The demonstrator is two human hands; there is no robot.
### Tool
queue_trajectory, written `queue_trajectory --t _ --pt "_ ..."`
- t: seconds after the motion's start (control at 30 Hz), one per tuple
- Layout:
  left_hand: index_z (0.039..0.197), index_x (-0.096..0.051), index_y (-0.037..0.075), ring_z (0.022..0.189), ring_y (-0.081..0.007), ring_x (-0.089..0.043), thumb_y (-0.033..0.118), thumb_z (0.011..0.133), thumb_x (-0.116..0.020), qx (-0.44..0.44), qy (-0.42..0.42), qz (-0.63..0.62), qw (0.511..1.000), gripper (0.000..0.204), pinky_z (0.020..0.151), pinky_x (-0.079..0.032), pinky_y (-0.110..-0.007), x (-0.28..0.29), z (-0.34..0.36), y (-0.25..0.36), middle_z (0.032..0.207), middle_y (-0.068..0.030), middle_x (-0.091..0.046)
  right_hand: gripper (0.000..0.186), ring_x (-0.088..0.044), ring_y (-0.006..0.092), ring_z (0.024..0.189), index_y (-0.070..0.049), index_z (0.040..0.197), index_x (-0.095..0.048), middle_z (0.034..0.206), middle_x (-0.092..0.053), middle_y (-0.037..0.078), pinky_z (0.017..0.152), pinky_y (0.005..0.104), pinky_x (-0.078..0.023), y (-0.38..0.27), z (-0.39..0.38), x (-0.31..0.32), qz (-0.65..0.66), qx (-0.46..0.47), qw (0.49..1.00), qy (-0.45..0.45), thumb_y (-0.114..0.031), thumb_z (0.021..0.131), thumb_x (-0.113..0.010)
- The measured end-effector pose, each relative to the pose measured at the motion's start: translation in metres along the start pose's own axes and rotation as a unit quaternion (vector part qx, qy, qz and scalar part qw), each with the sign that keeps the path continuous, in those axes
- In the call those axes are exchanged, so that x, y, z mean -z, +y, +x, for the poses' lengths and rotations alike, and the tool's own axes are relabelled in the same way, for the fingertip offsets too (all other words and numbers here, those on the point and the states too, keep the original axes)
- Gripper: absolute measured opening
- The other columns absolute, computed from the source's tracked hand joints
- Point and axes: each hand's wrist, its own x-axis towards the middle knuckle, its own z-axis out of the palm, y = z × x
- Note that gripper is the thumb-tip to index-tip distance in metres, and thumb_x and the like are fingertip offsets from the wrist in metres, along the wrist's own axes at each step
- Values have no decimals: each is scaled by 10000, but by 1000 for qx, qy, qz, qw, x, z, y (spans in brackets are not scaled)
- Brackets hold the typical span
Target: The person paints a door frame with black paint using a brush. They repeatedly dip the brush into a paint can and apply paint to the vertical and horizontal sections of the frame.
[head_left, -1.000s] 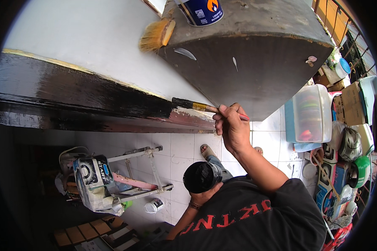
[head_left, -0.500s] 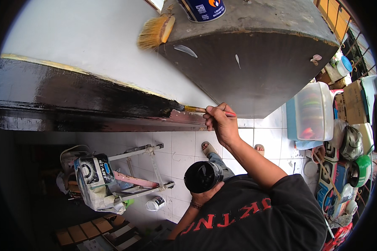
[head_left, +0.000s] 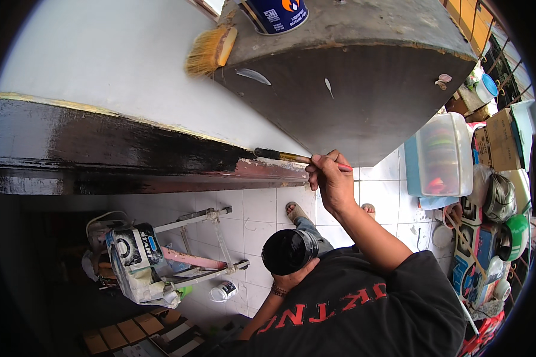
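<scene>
My right hand (head_left: 330,181) grips a slim paintbrush (head_left: 286,156) with a red-tipped handle, its dark bristles at the upper edge of a long trim (head_left: 101,141). The trim is glossy black on the left; its right part shows patchy reddish brown. A pale wall (head_left: 101,53) lies above it. My left hand (head_left: 292,276) holds an open can of black paint (head_left: 283,253) in front of my body. A wide straw-coloured brush (head_left: 211,50) rests at the corner of a grey concrete block (head_left: 345,95), beside a blue can (head_left: 273,13).
At lower left stands a metal-framed stand (head_left: 202,271) with a splattered bag on it and a small white bucket (head_left: 223,290) nearby. On the right are a translucent tub (head_left: 438,154), boxes (head_left: 497,143) and assorted clutter along a railing. White floor tiles (head_left: 256,226) lie below.
My right hand and the brush have gone left, then back to the right along the trim's upper edge over the last second. My left hand stays put with the can.
</scene>
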Motion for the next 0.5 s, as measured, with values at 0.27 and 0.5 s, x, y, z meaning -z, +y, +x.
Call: queue_trajectory --t 0.27,0.5 --pt "1248 -705 116 1196 -233 -624 413 812 -843 -20 15 25 999 546 1073 -433 -404 -1 -5 -9 1274 -50 -681 261 -633 173 594 -53 880 -544 812 -683 133 511 308 -496 9 9 -35 68 -53 993 -78 -169 885 -778" --pt "1268 -684 89 1189 -240 -629 379 819 -841 20 2 -2 1000 557 1074 -437 -402 3 -7 -5 1250 -77 -688 222 -611 165 588 -72 865 -544 814 -678 119 530 298 -473 40 23 1 24 -59 997 -30 -170 916 -737"
